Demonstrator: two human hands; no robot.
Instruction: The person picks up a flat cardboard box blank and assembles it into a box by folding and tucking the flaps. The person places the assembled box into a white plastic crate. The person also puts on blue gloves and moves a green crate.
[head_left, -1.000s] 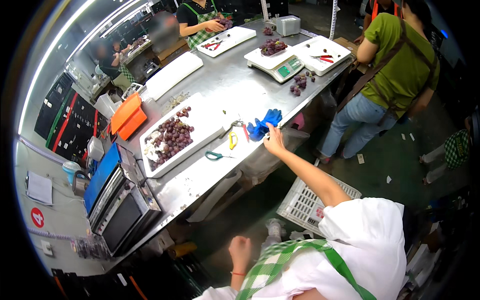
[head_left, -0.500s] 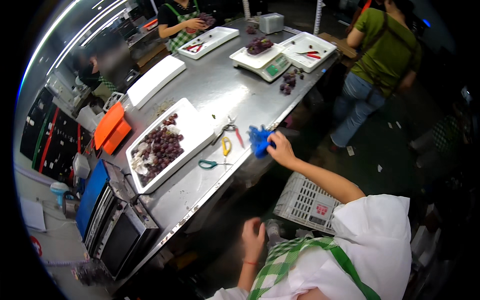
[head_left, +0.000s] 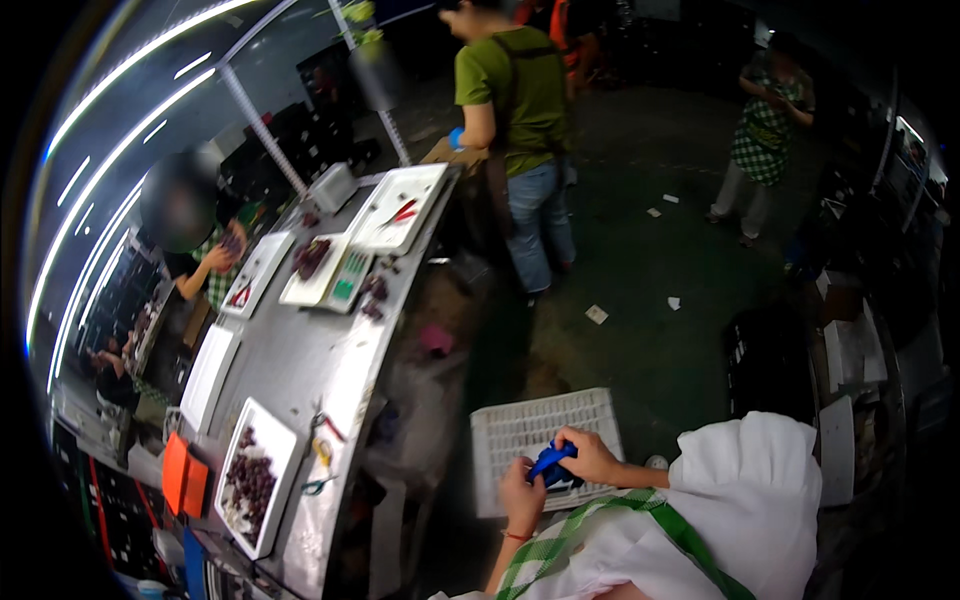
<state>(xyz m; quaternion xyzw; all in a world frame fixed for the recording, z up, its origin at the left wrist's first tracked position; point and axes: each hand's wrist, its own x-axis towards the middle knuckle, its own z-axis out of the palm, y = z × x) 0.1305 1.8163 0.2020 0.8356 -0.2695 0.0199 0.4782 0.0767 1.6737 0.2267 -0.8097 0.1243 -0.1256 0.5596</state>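
Note:
A crumpled blue glove (head_left: 550,463) is held between my two hands in front of my apron, above a white plastic crate (head_left: 492,432). My right hand (head_left: 592,457) pinches its upper right side. The fingers of my left hand (head_left: 520,494) are closed on its lower left end. The crate's slatted side shows behind the glove, while part of its rim lies hidden by my hands.
To the left stands a metal table (head_left: 318,362). On it are a white tray (head_left: 283,462) of loose grapes, scissors and pruners (head_left: 322,420), a scale (head_left: 345,280) and an orange bin (head_left: 183,475). A person in a green shirt (head_left: 520,100) stands beyond its far right corner.
My view has swung to the right. The glove has left the table's edge and is now before my body. My left hand has come up and taken hold of it too.

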